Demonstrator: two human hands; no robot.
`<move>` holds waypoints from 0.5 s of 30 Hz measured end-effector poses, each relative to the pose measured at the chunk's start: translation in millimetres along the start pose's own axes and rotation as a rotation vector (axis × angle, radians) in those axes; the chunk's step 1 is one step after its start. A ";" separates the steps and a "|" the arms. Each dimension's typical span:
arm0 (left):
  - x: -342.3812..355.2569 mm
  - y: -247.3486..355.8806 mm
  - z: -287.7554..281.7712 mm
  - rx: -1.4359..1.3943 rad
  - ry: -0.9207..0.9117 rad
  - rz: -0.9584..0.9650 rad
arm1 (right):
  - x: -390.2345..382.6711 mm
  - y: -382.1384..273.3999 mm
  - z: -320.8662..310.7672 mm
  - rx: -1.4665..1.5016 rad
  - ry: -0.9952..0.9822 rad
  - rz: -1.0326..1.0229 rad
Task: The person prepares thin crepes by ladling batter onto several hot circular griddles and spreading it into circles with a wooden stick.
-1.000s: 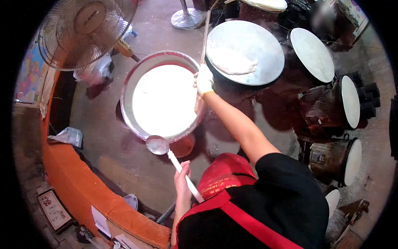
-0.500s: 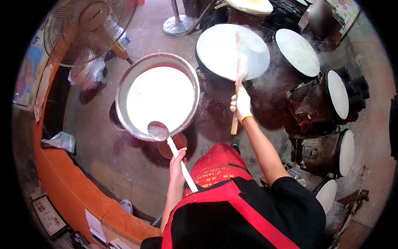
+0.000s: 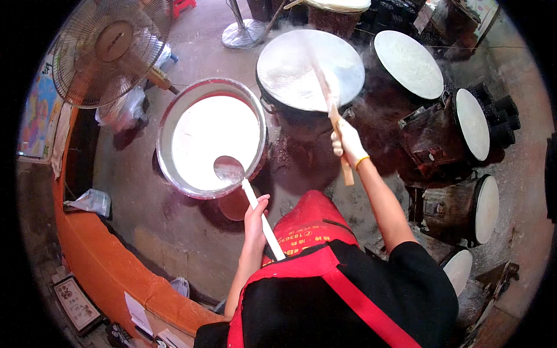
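Observation:
My left hand [image 3: 254, 219] is closed around the white handle of a metal ladle [image 3: 229, 170], whose bowl hangs over the near rim of a large metal pot [image 3: 165, 148]. White batter [image 3: 214, 130] fills much of that pot. In a white glove, my right hand [image 3: 351, 142] grips a long wooden spreader [image 3: 333, 113]. Its far end, smeared by motion, lies over a round griddle [image 3: 353, 69] covered with a pale, wet layer. Steam rises around the griddle. Whether the blade touches the layer I cannot tell.
Several more round pale-topped griddles [image 3: 409, 64] curve along the right side on dark drum stoves [image 3: 444, 206]. A standing fan [image 3: 113, 43] is at the far left. An orange counter edge [image 3: 107, 261] bends along the left. Dark cylinders [image 3: 499, 119] stand at the right.
The spreader has tilted further left across the griddle, while my right hand shifted right. The ladle's bowl has moved slightly farther in over the pot. The whole view has shifted a little.

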State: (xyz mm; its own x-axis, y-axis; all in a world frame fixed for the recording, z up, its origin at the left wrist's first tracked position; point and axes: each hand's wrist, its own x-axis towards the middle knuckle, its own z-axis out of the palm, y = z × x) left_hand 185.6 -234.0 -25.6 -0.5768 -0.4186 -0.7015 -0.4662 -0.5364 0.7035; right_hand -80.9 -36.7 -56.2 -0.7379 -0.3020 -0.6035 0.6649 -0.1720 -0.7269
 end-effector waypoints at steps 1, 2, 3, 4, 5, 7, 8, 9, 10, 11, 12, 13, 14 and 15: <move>1.3 1.3 8.4 -0.001 -0.003 -0.001 | 5.4 -13.4 -4.4 0.031 0.028 0.000; 2.2 1.9 17.9 -0.002 -0.006 -0.002 | 18.4 -17.5 -5.4 0.123 -0.009 -0.020; 3.3 2.8 29.4 0.000 -0.010 -0.002 | 28.9 -18.2 -2.7 0.217 -0.046 -0.043; 2.2 5.6 40.6 -0.022 -0.010 -0.008 | 27.9 -16.9 8.6 0.345 -0.098 -0.046; 3.3 7.6 49.7 -0.024 -0.014 0.001 | 19.6 -17.1 28.5 0.303 -0.026 0.015; 6.0 10.1 63.6 -0.032 -0.014 0.015 | -3.3 -13.0 31.9 -0.097 -0.317 0.063; 8.1 11.0 69.3 -0.020 -0.034 0.032 | -0.6 -6.7 14.6 -0.129 -0.285 0.130; 8.6 10.5 74.1 -0.020 -0.025 0.034 | 1.8 -3.8 -8.8 -0.166 -0.256 0.198; 10.6 9.0 77.1 -0.026 -0.012 0.036 | -5.5 -17.3 -26.6 -0.141 -0.231 0.189; 13.5 8.3 84.8 -0.029 -0.007 0.042 | -1.6 -26.5 -48.9 -0.157 -0.201 0.157; 11.5 8.2 92.3 -0.029 -0.001 0.040 | 0.5 -35.0 -65.1 -0.144 -0.167 0.119; 11.6 11.9 102.6 -0.023 -0.003 0.043 | 5.9 -44.6 -75.2 -0.126 -0.127 0.072; 12.2 14.4 111.9 -0.018 -0.004 0.045 | 17.0 -47.4 -78.8 -0.054 -0.109 0.064; 14.7 15.4 121.5 -0.018 -0.011 0.048 | 27.4 -50.5 -80.3 0.017 -0.090 0.050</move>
State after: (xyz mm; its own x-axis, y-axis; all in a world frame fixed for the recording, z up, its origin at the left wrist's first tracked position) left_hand 88.5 -159.4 -11.2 -0.6061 -0.4361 -0.6652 -0.4257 -0.5286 0.7344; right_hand -144.0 39.0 -62.3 -0.6909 -0.3932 -0.6066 0.7031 -0.1704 -0.6903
